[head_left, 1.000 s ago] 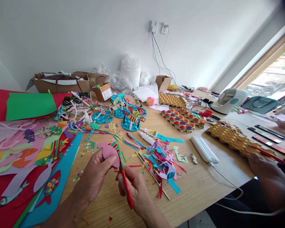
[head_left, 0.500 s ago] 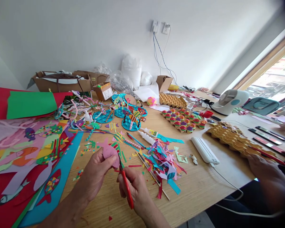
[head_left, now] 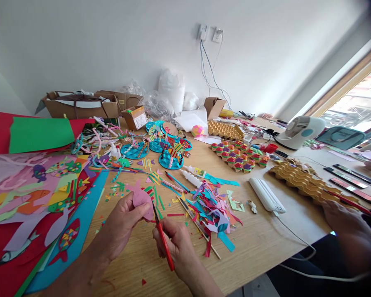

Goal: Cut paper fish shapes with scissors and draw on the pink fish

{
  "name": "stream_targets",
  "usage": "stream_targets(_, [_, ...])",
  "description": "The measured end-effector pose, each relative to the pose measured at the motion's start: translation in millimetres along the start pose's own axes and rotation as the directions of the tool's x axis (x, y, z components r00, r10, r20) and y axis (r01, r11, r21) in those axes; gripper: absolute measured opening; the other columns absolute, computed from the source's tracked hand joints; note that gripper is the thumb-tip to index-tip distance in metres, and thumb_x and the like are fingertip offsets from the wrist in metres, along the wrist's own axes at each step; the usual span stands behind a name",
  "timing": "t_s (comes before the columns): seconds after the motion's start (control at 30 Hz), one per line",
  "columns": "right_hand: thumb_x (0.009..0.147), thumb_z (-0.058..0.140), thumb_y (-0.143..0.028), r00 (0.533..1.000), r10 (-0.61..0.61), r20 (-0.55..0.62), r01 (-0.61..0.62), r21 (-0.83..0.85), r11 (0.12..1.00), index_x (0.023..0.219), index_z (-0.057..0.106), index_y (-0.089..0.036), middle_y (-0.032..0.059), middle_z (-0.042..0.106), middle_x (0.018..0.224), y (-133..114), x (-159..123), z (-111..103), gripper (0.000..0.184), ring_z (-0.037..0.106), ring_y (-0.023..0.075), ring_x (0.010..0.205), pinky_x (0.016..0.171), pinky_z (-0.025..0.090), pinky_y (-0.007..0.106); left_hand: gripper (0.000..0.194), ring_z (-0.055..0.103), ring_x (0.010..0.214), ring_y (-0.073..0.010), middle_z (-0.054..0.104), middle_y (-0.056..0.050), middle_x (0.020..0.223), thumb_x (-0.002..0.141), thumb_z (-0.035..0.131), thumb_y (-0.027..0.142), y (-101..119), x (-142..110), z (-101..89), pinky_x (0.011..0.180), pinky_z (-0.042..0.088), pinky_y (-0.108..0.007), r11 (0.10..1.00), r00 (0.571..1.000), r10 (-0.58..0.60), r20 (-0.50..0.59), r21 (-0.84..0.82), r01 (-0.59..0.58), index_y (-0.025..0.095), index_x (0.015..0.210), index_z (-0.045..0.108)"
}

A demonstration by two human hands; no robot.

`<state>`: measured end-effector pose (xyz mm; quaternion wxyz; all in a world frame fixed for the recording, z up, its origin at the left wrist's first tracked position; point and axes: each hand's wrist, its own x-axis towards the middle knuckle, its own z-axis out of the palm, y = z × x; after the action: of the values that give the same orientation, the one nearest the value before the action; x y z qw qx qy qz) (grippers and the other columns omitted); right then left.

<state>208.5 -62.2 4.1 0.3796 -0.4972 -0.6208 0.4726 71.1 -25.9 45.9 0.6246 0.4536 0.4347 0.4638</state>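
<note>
Between the thumb and fingers of my left hand (head_left: 123,220) is a pink paper fish cutout (head_left: 141,199), held above the table. My right hand (head_left: 174,243) is closed around the handles of red-handled scissors (head_left: 164,243). The dark blades point up and away, beside the right edge of the pink paper; whether they touch it I cannot tell. Beyond my hands lie small green paper bits (head_left: 119,188) and thin strips. To the right of the scissors is a heap of coloured paper scraps (head_left: 210,210), with a wooden stick (head_left: 214,249) along its near side.
Coloured sheets with paper fish (head_left: 69,239) cover the left. Decorated blue plates (head_left: 170,162), glue bottles (head_left: 191,179) and painted egg cartons (head_left: 235,154) lie farther back. A white power bank (head_left: 266,196) trails a cable at right. Another person's hand (head_left: 343,218) rests by a bare egg carton (head_left: 299,183).
The scissors' blades have shifted slightly left, away from upright, near the pink paper's edge. My left hand and the paper have moved slightly left. Both hands keep their hold.
</note>
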Motion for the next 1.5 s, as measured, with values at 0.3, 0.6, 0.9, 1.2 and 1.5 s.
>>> stream_targets(0.3, [0.082, 0.042, -0.026, 0.998, 0.007, 0.061, -0.017, 0.165, 0.986, 0.059, 0.041, -0.018, -0.0058, 0.042, 0.046, -1.9, -4.1, -0.9, 0.025, 0.038, 0.0061, 0.041, 0.04, 0.029, 0.016, 0.014, 0.043, 0.058, -0.0107, 0.051, 0.005, 0.057, 0.072, 0.058, 0.024, -5.7, -1.2, -3.4, 0.058, 0.037, -0.023, 0.999, 0.999, -0.022, 0.039, 0.026, 0.021, 0.018, 0.061, 0.05])
stream_targets(0.6, [0.084, 0.042, -0.025, 0.999, -0.002, 0.054, -0.008, 0.183, 0.983, 0.06, 0.043, -0.017, -0.0061, 0.042, 0.046, 4.5, -2.8, -1.1, 0.026, 0.037, 0.0053, 0.041, 0.04, 0.029, 0.015, 0.015, 0.044, 0.056, -0.0108, 0.052, 0.005, 0.055, 0.07, 0.061, 0.024, -4.6, -2.0, 1.1, 0.056, 0.039, -0.022, 0.999, 0.996, -0.03, 0.085, -0.031, 0.033, 0.018, 0.059, 0.053])
stream_targets(0.9, [0.083, 0.041, -0.021, 0.999, -0.01, 0.044, 0.002, 0.182, 0.983, 0.06, 0.044, -0.017, -0.0054, 0.043, 0.048, 4.0, -4.5, -2.9, 0.023, 0.039, 0.0066, 0.044, 0.042, 0.029, 0.016, 0.015, 0.045, 0.056, -0.0104, 0.052, 0.005, 0.055, 0.072, 0.059, 0.021, -7.9, -2.2, 0.3, 0.057, 0.039, -0.022, 0.995, 0.989, -0.056, 0.134, -0.075, 0.067, 0.018, 0.059, 0.053])
stream_targets(1.2, [0.081, 0.042, -0.02, 0.999, 0.015, 0.032, -0.02, 0.182, 0.983, 0.06, 0.043, -0.017, -0.0058, 0.042, 0.046, 2.6, -2.9, -2.5, 0.022, 0.039, 0.0065, 0.043, 0.041, 0.029, 0.016, 0.014, 0.044, 0.057, -0.011, 0.052, 0.004, 0.055, 0.07, 0.059, 0.024, -10.4, -0.6, 1.0, 0.058, 0.039, -0.024, 0.997, 0.99, -0.069, 0.126, -0.022, 0.072, 0.018, 0.059, 0.053])
stream_targets(1.5, [0.081, 0.041, -0.023, 1.0, 0.021, 0.016, -0.023, 0.159, 0.987, 0.058, 0.042, -0.018, -0.0062, 0.039, 0.045, 5.0, -2.6, -3.2, 0.023, 0.035, 0.0058, 0.041, 0.04, 0.026, 0.017, 0.014, 0.044, 0.057, -0.0117, 0.052, 0.004, 0.056, 0.069, 0.06, 0.025, -10.5, -0.3, 2.1, 0.059, 0.038, -0.025, 0.997, 0.99, -0.075, 0.116, 0.011, 0.075, 0.018, 0.059, 0.052])
